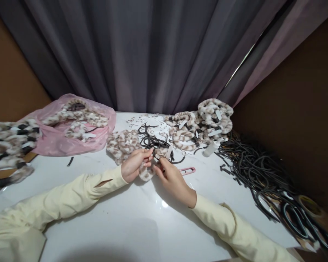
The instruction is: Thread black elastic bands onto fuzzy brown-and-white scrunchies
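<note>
Handling spotted furry piece [147,174] w/ 2 hands, just above white table [125,222]: L hand [133,166] pinching near its dark bit [154,154], R hand [176,183] gripping fur, fingertips partly hidden. Next move prob. needs steady, fine fingertip control.

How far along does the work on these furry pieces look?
Likely done: the white-tagged loops at back right, and similar ones inside the pink bag. In hand: one furry piece, between the left hand and right hand. Apparently left: the spotted heap by the left hand, plus loose black cords.
</note>
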